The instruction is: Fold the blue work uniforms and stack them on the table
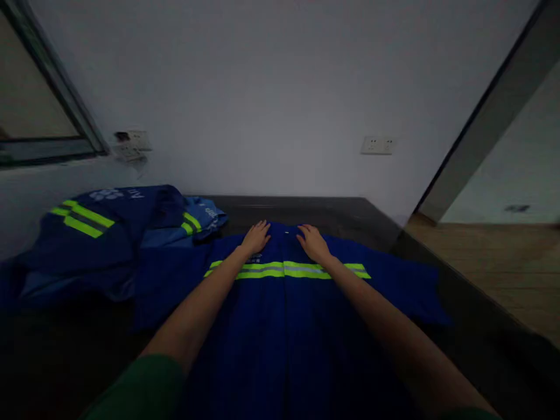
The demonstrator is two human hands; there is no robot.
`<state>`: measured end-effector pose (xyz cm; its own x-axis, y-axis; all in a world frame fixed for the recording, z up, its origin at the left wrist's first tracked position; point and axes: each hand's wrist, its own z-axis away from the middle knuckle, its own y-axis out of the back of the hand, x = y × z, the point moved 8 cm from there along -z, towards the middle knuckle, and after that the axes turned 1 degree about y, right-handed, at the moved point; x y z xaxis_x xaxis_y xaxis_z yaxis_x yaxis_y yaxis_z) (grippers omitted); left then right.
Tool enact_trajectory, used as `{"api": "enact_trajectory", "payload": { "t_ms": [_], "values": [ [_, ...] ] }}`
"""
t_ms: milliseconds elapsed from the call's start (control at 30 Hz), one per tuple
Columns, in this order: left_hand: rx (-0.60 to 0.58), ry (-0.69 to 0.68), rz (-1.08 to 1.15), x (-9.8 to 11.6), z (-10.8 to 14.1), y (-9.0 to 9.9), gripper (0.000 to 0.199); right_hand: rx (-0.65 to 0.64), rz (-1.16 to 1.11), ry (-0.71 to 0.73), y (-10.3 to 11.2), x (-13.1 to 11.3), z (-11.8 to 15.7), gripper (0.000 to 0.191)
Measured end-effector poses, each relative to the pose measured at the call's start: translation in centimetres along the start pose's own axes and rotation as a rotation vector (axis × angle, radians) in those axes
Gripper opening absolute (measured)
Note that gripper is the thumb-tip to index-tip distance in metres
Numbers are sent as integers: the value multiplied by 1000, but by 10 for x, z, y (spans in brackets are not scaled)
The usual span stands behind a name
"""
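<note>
Head view, work jacket (262, 309): blue, reflective band (306, 269) across the chest, spread flat on the dark table (341, 211), collar (279, 230) toward its far edge.
Left hand (256, 238): resting beside the collar, fingers slightly spread.
Right hand (314, 242): at the collar's other side, fingers loosely spread.
Crumpled blue workwear (122, 224): toward the table's left edge.

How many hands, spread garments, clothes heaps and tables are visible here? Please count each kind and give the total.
Left hand and right hand: 2
Spread garment: 1
Clothes heap: 1
Table: 1
Total: 5
</note>
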<state>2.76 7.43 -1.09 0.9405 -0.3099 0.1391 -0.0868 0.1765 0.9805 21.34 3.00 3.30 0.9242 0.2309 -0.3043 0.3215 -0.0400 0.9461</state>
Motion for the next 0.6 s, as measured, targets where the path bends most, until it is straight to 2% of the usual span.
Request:
{"api": "enact_trajectory", "payload": {
  "t_ms": [200, 367, 500, 600],
  "values": [
    [-54, 82, 11, -16, -8, -21, 63, -284, 33, -46, -46, 20, -20, 60],
    [-48, 140, 59, -22, -15, -24, 65, -330, 57, -50, -61, 28, -17, 64],
    [108, 147, 128, -24, -9, -5, 54, -312, 73, -42, -59, 26, -16, 64],
    [231, 137, 137, -36, 16, 23, 45, -279, 74, -32, -55, 23, -15, 62]
  ]
}}
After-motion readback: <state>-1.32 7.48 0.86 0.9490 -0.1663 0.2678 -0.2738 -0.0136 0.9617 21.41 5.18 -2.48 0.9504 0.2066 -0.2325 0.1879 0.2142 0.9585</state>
